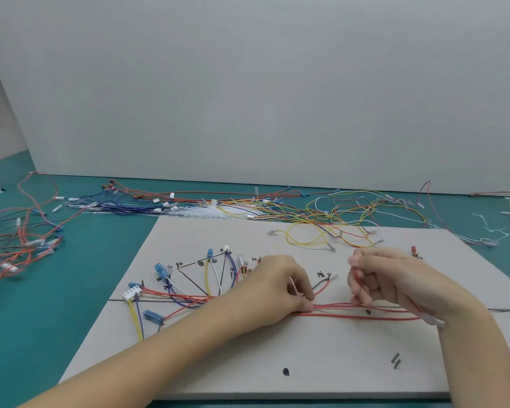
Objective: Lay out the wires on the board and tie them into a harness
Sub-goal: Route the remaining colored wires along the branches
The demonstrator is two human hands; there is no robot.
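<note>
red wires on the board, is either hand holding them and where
Both. The left hand pinches the red wires at the bundle's middle, with a white cable tie there. The right hand grips one red wire raised above the bundle.

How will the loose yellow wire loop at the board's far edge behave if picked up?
Probably floppy: the yellow wire loop lies in slack curves on the board. Likely light, being thin. It may snag, since it crosses other loose wires there.
</note>
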